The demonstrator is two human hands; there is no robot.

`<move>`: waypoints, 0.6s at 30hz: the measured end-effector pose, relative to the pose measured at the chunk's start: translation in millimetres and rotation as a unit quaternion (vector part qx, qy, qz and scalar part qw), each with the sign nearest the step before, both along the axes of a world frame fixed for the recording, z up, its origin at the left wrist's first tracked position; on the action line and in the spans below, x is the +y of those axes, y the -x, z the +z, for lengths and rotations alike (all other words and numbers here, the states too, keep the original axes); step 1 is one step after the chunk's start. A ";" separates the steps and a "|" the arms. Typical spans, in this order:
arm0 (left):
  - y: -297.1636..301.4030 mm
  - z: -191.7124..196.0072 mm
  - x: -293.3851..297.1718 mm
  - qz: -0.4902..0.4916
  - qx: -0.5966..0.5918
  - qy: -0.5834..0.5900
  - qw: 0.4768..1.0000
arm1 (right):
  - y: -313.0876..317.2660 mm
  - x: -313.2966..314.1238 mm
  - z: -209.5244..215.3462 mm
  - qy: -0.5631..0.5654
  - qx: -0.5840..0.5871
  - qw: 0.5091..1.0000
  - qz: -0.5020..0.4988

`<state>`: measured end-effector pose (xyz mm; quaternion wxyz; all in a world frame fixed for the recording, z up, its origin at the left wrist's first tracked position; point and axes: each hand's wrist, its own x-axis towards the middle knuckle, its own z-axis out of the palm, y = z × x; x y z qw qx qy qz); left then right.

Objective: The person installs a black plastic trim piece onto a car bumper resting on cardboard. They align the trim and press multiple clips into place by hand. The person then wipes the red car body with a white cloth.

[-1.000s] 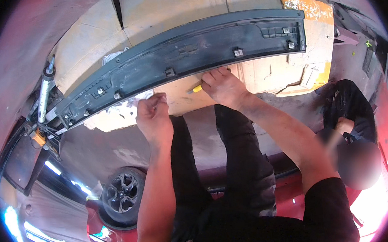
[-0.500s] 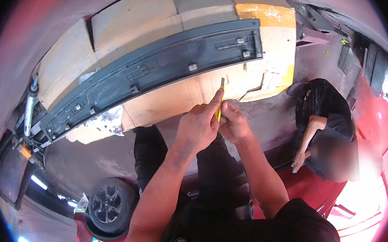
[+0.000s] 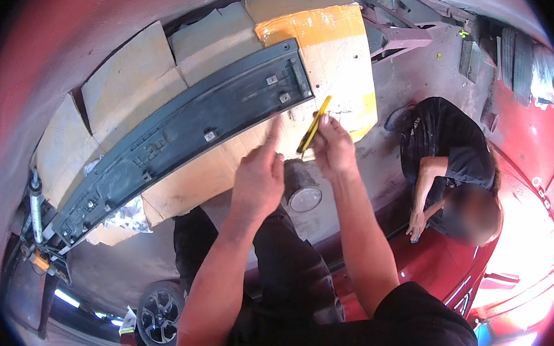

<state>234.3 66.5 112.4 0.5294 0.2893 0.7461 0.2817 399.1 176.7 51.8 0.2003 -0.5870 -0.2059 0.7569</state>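
My right hand [image 3: 334,144] is closed around a yellow and black utility knife [image 3: 315,125], held at a slant just off the near edge of the cardboard. To its left, my left hand [image 3: 259,174] holds nothing; its index finger stretches toward the lower edge of a long dark plastic trim panel [image 3: 181,131], while the other fingers curl. Whether that fingertip touches the panel I cannot tell. Small metal clips [image 3: 210,134] sit along the panel, which lies lengthwise on flattened cardboard [image 3: 340,72].
A caulking gun [image 3: 36,209] leans at the panel's left end. Below my hands a round can [image 3: 304,197] stands on the floor. A car wheel [image 3: 162,316] is at lower left. On the right, a person in black [image 3: 445,142] bends over a red car panel [image 3: 424,259].
The yellow knife has gone from my left hand into my right, and its angle has changed. My hands have drawn apart. The view has swung right, so the panel appears farther left.
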 end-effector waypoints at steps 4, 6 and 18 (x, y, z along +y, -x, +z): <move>6.8 -16.2 -17.0 0.193 0.011 0.026 0.981 | 0.4 52.0 -25.4 -0.183 -0.324 0.908 0.190; 13.0 -26.9 -44.4 0.214 -0.003 0.059 0.975 | 5.3 48.2 -24.3 -0.233 -0.355 0.878 0.220; 72.1 -47.8 -142.8 0.341 0.204 0.095 0.913 | 92.2 -65.9 9.3 -0.418 -0.241 0.757 0.441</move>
